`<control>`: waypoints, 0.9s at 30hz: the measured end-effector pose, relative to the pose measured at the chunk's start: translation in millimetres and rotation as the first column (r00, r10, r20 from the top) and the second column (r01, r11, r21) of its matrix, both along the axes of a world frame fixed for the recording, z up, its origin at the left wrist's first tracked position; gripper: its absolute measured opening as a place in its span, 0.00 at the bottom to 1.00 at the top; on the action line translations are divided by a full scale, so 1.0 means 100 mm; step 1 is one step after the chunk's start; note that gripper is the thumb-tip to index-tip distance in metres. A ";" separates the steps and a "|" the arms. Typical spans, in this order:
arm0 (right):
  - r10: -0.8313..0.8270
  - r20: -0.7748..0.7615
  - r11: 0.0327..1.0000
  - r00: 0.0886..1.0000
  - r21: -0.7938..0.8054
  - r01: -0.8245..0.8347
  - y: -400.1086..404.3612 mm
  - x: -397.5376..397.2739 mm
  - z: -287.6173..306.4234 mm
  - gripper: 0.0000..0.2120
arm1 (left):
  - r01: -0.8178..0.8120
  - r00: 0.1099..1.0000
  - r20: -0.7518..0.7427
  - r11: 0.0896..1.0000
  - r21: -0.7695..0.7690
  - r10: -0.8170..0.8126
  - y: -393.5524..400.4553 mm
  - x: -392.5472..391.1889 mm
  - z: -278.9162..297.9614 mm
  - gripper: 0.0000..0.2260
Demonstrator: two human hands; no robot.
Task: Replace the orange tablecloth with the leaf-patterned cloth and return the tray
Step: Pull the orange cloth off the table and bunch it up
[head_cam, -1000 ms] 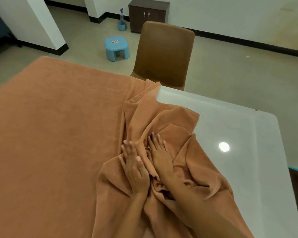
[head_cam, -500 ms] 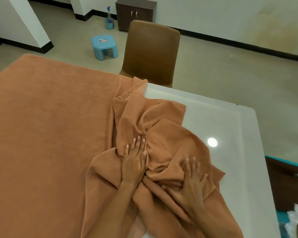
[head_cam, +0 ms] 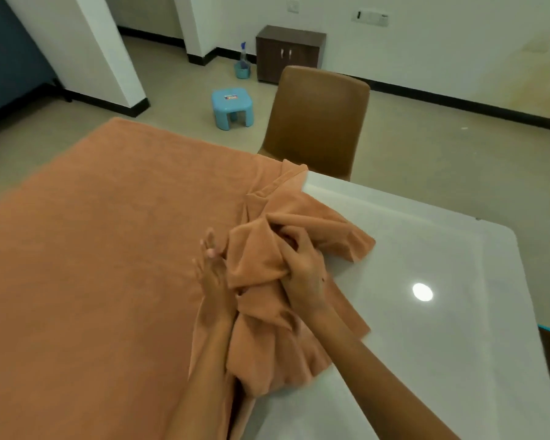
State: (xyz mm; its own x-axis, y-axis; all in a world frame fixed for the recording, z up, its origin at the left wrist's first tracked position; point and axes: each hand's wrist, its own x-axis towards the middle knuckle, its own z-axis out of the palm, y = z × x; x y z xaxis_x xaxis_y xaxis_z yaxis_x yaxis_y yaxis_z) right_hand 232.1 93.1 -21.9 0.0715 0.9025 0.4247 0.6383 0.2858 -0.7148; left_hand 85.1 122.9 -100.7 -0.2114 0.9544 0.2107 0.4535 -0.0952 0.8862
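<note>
Covering the left and middle part of the white bench (head_cam: pixel 442 265), the orange tablecloth (head_cam: pixel 92 265) lies flat there, while its right edge is gathered into a thick bunch of folds near the centre of the bench. This bunch sits directly between the two hands and partly over them. The right part of the bench is bare and glossy, with a round reflection of a lamp on it.

The right hand (head_cam: pixel 302 268) lies on top of the bunch, and its fingers (head_cam: pixel 291 238) are curled and closed into the folds, so it is clenched on the orange tablecloth. A loose flap of the cloth spreads out to the right of this hand onto the bare surface.

The left hand (head_cam: pixel 211 271) is at the left side of the bunch, just where the folds meet the flat cloth. It is blurred. Its fingers seem stretched and pointing away from the person, and the folds hide part of the palm, so I cannot tell if it grips the cloth or only touches it.

Both forearms are bare and reach in from the near edge.

Behind the bench stands a brown chair (head_cam: pixel 318 122). Farther on the floor there is a small blue stool (head_cam: pixel 232 108), a spray bottle (head_cam: pixel 243 63) and a dark cabinet (head_cam: pixel 289 54) against the wall.
</note>
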 end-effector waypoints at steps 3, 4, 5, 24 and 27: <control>0.219 0.444 0.976 0.869 -0.090 -0.200 0.52 -0.48 -0.01 0.19 | -0.304 0.950 0.070 0.952 -0.011 0.304 0.12 -0.43 0.35 0.25; 0.305 0.550 0.949 0.777 -0.241 -0.203 0.64 -0.60 -0.09 0.22 | -0.350 0.937 0.021 0.937 -0.002 0.350 0.14 -0.61 0.39 0.25; 0.326 0.595 0.937 0.734 -0.309 -0.165 0.73 -0.69 -0.19 0.24 | -0.360 0.932 -0.032 0.933 0.002 0.360 0.14 -0.75 0.40 0.25; 0.154 0.517 0.952 0.842 -0.305 0.013 0.21 -0.27 -1.34 0.26 | 0.141 0.836 -0.513 0.979 -0.147 -0.197 -0.44 -0.19 -0.65 0.24; 0.131 0.524 0.948 0.842 -0.315 0.048 0.00 0.00 -1.36 0.26 | 0.186 0.834 -0.499 0.972 -0.146 -0.235 -0.57 0.05 -0.66 0.24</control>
State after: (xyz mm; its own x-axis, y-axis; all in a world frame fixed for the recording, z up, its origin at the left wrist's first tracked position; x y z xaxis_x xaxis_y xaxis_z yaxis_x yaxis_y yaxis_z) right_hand 232.5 93.2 -158.1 -0.1244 0.9882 0.0895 0.9354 0.1468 -0.3217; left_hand 90.5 66.2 -167.1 0.1110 0.9831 0.1459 0.8208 -0.1734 0.5442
